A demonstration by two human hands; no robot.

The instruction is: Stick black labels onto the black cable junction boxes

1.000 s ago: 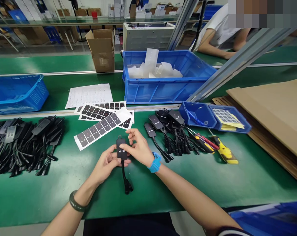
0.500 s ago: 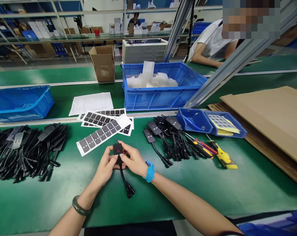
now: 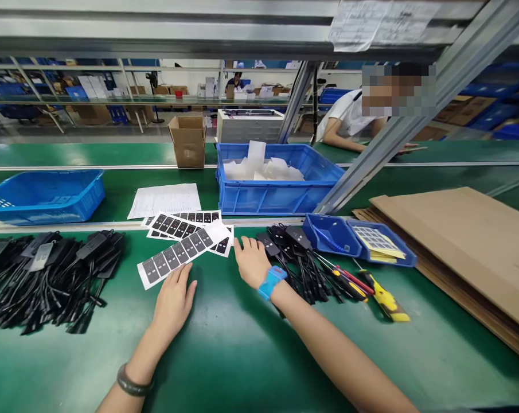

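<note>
My left hand (image 3: 173, 298) lies flat and open on the green belt, fingertips just below a long strip of black labels (image 3: 179, 255). My right hand (image 3: 251, 261), with a blue watch on the wrist, rests palm down with fingers stretched forward. It touches the left edge of a pile of black cabled modules (image 3: 297, 258). More label sheets (image 3: 186, 221) lie just beyond both hands. Neither hand visibly holds anything; the module held earlier is out of sight.
A big heap of black cabled modules (image 3: 48, 275) lies at left, a blue basket (image 3: 44, 195) behind it. A blue crate (image 3: 276, 195) of white bags, small blue bins (image 3: 328, 235), screwdrivers (image 3: 349, 281), a yellow knife (image 3: 383, 298) and cardboard sheets (image 3: 457, 246) lie ahead and right. Another person (image 3: 349, 120) works beyond.
Both hands let go of the black module they held. The right hand moved right to the module pile, the left went flat on the belt. The camera tilted upward.
</note>
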